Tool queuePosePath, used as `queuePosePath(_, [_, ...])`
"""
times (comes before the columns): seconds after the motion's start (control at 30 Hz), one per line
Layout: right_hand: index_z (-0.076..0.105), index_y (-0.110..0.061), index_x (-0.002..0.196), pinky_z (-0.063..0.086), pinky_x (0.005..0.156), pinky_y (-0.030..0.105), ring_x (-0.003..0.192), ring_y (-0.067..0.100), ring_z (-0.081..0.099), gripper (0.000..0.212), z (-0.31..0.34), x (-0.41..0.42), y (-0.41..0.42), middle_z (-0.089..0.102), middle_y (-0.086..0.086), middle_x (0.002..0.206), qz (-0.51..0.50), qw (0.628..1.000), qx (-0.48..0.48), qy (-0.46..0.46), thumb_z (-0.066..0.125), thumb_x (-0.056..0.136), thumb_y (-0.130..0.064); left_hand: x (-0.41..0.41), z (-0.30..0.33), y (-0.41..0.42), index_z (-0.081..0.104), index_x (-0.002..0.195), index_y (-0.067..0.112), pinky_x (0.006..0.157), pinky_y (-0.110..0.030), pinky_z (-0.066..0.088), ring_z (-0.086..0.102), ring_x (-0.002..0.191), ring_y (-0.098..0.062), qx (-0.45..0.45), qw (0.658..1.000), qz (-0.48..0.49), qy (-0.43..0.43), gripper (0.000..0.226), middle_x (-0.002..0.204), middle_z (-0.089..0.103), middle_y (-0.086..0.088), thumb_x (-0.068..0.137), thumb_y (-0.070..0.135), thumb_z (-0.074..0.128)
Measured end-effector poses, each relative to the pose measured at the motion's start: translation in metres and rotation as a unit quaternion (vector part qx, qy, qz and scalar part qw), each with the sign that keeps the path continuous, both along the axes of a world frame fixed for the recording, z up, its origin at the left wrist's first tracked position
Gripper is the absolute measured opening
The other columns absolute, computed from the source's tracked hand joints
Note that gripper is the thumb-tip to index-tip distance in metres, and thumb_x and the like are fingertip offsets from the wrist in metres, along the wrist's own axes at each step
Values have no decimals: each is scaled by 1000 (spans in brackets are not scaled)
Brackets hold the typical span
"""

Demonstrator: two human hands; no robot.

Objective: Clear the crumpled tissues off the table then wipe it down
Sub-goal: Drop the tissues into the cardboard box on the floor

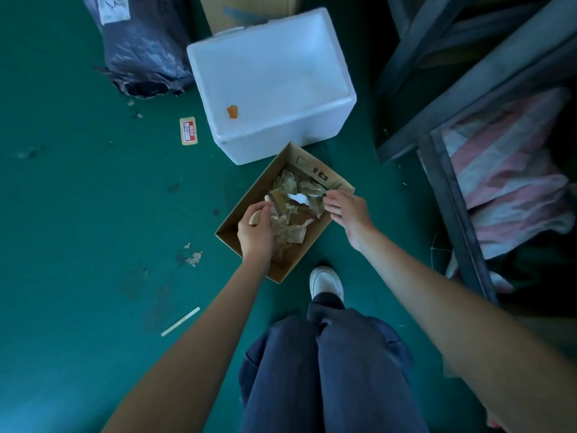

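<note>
An open cardboard box [315, 165] stands on the green floor and holds a heap of crumpled brownish tissues [293, 214]. One bright white tissue [298, 198] lies on top of the heap. My left hand [254, 235] hovers over the box's left side, its fingers curled round a pale beige piece [254, 217]. My right hand [348, 214] is over the box's right edge with fingers loosely spread, fingertips close to the heap and holding nothing that I can see. No table is in view.
A white foam box [327, 120] stands just beyond the cardboard box, a dark bag [143, 51] to its left. A label [188, 131], paper scraps [194, 257] and a pale stick [180, 321] lie on the floor. A metal frame with striped cloth [512, 170] is at right; my shoe [326, 281] is beside the box.
</note>
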State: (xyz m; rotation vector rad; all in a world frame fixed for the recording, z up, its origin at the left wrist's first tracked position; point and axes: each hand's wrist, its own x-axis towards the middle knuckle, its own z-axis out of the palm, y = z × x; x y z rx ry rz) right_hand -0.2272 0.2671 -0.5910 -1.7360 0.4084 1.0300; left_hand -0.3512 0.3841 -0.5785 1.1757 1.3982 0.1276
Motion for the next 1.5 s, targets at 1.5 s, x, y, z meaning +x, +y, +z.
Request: queuePosePath(1.5, [65,-10,86,52,71,20,75,17,64,30,525,-228,-343,67,8,80,-426,874,19,-234,41,91,8,-72,548,-256,75,87,24,89,-46,56,70,93,-14,51,766,-579,-274,16,92,75,7,94,25,61])
